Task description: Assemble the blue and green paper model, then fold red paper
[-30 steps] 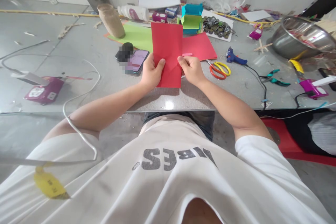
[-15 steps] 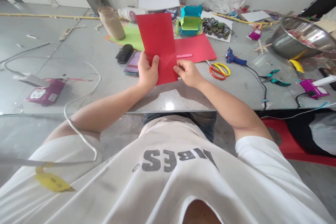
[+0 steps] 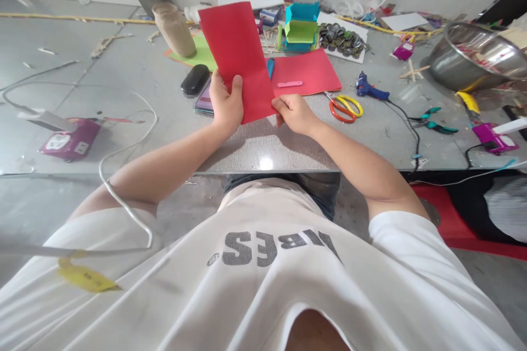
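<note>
A tall sheet of red paper (image 3: pixel 236 49) is held up over the table, tilted to the left. My left hand (image 3: pixel 228 100) is closed on its lower left side, thumb on the front face and fingers behind. My right hand (image 3: pixel 294 113) pinches the lower right corner between thumb and fingers. Behind the sheet, more red paper (image 3: pixel 317 68) lies flat, with a small pink cutter-like tool (image 3: pixel 290 84) on it. Scissors with red and yellow handles (image 3: pixel 346 108) lie beside that paper, right of my right hand.
A blue glue gun (image 3: pixel 370 88), green-handled pliers (image 3: pixel 437 122) and a steel bowl (image 3: pixel 448 60) are at the right. Behind stand a blue-green paper box (image 3: pixel 302 27) and a pile of bottle caps (image 3: pixel 343 41). A black case (image 3: pixel 195 79), a jar (image 3: pixel 173 30) and a purple power block (image 3: pixel 72 140) are leftward.
The red sheet has tilted to the left and risen slightly. My left hand has shifted a little left and up with it; my right hand stays at the lower right corner.
</note>
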`<state>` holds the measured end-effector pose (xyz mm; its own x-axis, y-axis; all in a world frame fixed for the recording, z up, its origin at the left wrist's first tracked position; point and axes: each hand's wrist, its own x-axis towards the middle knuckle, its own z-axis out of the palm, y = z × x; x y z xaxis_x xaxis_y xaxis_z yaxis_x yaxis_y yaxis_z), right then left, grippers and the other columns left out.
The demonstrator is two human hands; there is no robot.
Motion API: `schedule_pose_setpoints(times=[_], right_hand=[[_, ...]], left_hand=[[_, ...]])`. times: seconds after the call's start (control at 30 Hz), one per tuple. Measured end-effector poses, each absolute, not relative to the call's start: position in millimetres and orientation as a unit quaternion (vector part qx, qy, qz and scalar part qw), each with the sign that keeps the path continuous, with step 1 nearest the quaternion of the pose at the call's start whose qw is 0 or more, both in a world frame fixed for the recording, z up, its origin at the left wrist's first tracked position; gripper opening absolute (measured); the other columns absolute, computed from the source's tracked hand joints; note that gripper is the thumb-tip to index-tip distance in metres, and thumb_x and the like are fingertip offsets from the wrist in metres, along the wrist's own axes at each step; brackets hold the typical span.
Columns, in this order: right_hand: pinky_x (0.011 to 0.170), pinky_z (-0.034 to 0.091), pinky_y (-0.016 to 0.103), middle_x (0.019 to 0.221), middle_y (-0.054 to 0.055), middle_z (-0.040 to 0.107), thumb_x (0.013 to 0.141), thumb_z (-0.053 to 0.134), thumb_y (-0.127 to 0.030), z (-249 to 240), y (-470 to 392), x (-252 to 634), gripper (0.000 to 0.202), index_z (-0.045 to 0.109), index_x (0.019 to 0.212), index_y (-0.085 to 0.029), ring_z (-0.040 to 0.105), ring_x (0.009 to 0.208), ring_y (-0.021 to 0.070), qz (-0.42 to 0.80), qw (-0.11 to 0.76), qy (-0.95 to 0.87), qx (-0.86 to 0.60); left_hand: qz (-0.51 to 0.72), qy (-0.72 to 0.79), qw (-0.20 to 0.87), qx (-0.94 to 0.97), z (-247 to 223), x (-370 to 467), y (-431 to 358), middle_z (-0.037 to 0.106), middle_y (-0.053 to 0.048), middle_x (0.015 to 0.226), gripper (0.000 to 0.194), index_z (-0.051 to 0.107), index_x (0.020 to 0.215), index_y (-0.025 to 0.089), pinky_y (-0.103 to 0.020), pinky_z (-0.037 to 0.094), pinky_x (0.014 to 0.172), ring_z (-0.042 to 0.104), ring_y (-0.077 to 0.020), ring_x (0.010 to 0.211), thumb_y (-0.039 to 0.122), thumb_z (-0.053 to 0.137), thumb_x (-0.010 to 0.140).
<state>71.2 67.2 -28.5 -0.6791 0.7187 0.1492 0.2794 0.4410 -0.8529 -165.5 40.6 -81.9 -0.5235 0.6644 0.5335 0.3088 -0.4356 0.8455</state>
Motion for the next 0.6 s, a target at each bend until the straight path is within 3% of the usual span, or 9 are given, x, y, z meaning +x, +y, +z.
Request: schedule_pose_setpoints(times=[0.07,0.2,0.33,0.43,0.53,0.6], right_hand=[[0.078,0.06,0.031,0.064,0.001,0.069,0.128,0.059,-0.04,-27,66,71,0.055,0.056,0.075,-0.025,0.068,0.067,0.0163,0.433,0.257,-0.805,-0.312],[0.075,0.059,0.029,0.074,0.0,0.075,0.122,0.07,-0.025,-20,64,73,0.044,0.059,0.079,-0.024,0.069,0.067,0.0144,0.478,0.226,-0.794,-0.299],[0.072,0.055,0.026,0.071,0.002,0.075,0.113,0.071,-0.011,-4,59,81,0.04,0.066,0.075,-0.02,0.069,0.068,0.0133,0.473,0.094,-0.837,-0.258],[0.067,0.052,0.023,0.074,0.001,0.077,0.108,0.073,-0.011,16,43,85,0.029,0.071,0.079,-0.018,0.067,0.067,0.0115,0.463,0.039,-0.866,-0.185],[0.069,0.056,0.021,0.09,0.002,0.081,0.114,0.065,-0.02,45,5,93,0.011,0.074,0.108,-0.018,0.071,0.073,0.0101,0.513,0.081,-0.853,-0.041],[0.075,0.062,0.021,0.102,0.004,0.082,0.123,0.053,-0.028,68,-33,107,0.022,0.07,0.134,-0.019,0.078,0.084,0.0114,0.5,0.13,-0.855,0.036]], left_hand=[[0.7,0.519,0.115,0.477,-80,-167,42,0.082,-0.006,0.128,0.047,0.063,0.124,0.027,-0.048,0.065,0.122,0.078,-0.026,0.127,0.069,0.083,0.113],[0.667,0.553,0.116,0.485,-79,-169,41,0.078,-0.004,0.12,0.045,0.061,0.118,0.025,-0.047,0.062,0.119,0.076,-0.0229,0.126,0.068,0.074,0.12],[0.671,0.561,0.1,0.473,-80,-170,42,0.076,-0.003,0.11,0.033,0.059,0.113,0.026,-0.047,0.063,0.116,0.076,-0.024,0.12,0.053,0.078,0.119],[0.678,0.563,0.123,0.456,-80,-165,41,0.077,-0.003,0.106,0.03,0.06,0.108,0.027,-0.049,0.064,0.118,0.079,-0.0295,0.124,0.044,0.085,0.111],[0.655,0.562,0.22,0.455,-76,-153,35,0.085,-0.007,0.111,0.023,0.064,0.109,0.026,-0.051,0.07,0.115,0.083,-0.032,0.119,0.03,0.086,0.105],[0.621,0.564,0.297,0.457,-72,-145,29,0.088,-0.01,0.115,0.016,0.066,0.113,0.024,-0.054,0.073,0.111,0.086,-0.0326,0.114,0.021,0.079,0.105]])
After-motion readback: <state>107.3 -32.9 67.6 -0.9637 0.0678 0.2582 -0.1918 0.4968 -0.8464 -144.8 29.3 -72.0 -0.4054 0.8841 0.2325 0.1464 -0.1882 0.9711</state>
